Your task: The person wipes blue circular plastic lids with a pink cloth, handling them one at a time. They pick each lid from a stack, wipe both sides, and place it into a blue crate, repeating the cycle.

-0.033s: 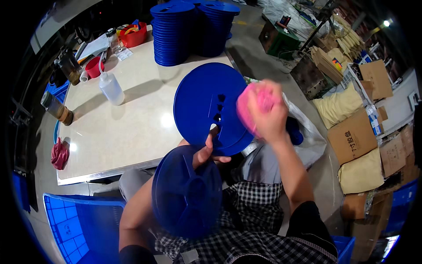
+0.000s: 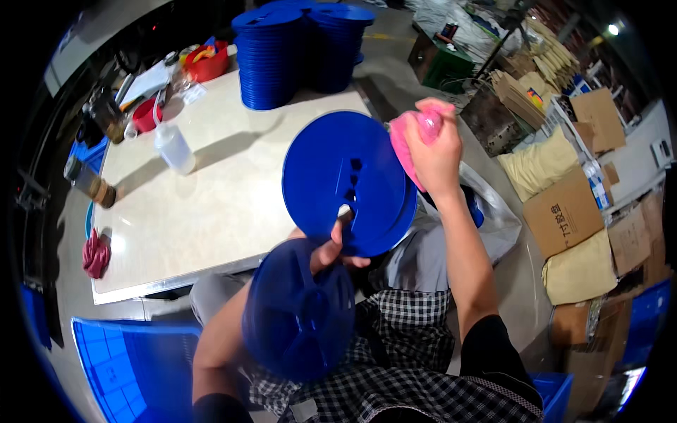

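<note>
the blue reel [image 2: 317,166] is held by the left hand [image 2: 328,252]; beside its upper-right rim, pink cloth [image 2: 405,149] is clasped by the right hand [image 2: 438,156].

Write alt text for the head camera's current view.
A person's right hand grips a pink cloth beside a blue disc held in the left hand. A spoked disc overlaps the left forearm; stacked blue discs and a squeeze bottle stand on a pale table.

Left hand [image 2: 328,252] gripping slotted blue disc [image 2: 317,169]; right hand [image 2: 440,151] clutching pink cloth [image 2: 403,146] near disc rim; spoked blue disc [image 2: 296,307] below left grip.
</note>
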Tool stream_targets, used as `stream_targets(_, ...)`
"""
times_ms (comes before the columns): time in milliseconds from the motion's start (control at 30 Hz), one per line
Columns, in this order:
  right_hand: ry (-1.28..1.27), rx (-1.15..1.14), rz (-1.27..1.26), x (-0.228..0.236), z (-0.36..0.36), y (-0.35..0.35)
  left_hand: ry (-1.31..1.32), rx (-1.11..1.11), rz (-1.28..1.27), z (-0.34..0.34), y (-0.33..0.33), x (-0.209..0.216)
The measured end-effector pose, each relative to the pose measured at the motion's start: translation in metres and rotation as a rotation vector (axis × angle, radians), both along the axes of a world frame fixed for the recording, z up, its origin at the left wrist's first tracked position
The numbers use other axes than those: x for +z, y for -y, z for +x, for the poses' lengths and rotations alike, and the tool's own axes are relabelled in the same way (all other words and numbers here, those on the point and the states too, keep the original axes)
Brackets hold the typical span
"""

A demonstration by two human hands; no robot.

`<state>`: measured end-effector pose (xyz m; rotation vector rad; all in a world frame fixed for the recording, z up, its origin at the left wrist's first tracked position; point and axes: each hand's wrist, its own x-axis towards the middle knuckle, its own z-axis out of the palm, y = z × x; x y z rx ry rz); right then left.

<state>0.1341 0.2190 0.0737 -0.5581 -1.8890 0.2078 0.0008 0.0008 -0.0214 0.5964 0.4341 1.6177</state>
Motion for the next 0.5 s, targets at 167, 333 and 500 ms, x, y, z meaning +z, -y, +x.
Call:
stream_targets(167,0.242,0.449,0.376,-0.005,-0.014,0.063,-0.344,-0.091,-0.018,-0.011,-0.003,0.001)
stream_targets(333,0.018,0.217,0.127,0.01,-0.027,-0.005,-0.188,-0.053,-0.062,0.008,-0.001,0.007)
stream_targets(500,0.274,0.681,0.433,-0.015,-0.011,0.091,-0.187,-0.092,-0.208,-0.005,0.003,0.017)
